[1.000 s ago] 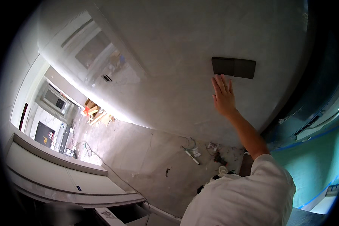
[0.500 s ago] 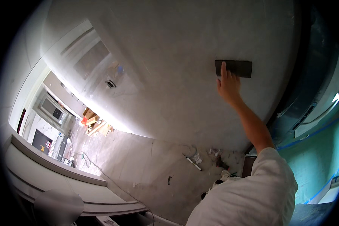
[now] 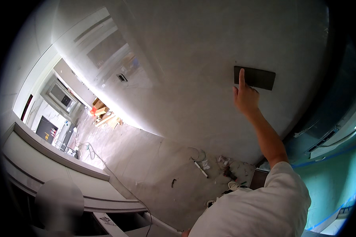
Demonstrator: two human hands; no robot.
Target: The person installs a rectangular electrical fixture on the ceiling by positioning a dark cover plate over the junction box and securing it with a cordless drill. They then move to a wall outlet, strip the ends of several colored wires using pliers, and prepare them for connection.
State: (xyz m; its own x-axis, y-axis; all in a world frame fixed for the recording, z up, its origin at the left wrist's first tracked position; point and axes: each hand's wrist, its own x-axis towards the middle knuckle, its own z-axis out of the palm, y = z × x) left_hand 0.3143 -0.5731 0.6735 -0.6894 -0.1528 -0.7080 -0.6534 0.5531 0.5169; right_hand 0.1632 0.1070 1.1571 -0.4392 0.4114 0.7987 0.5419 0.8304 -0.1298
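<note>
On the grey wall (image 3: pixel 194 98) sits a dark, flat rectangular wall plate (image 3: pixel 261 78), much like a switch panel. My right hand (image 3: pixel 247 98) reaches up to it with the index finger stretched over its left part. The thumb stands apart to the left, and the other fingers are bent by the plate's lower edge. Nothing is held in this hand; whether the fingertip presses or only rests there I cannot tell. A sliver of skin shows at the lower edge, but my left hand cannot be made out.
A small wall box (image 3: pixel 122 78) sits farther left. On the floor lie a white strip (image 3: pixel 201 169), a dark tool (image 3: pixel 228 173) and a cable (image 3: pixel 118 182). Cardboard boxes (image 3: pixel 103 112) lie by the bright doorway. Teal sheeting (image 3: pixel 336 177) with blue tape is at right.
My view has shifted and turned a little, so the plate now appears tilted. The fingers beside the index have drawn down off the plate's face; the index finger stays on it.
</note>
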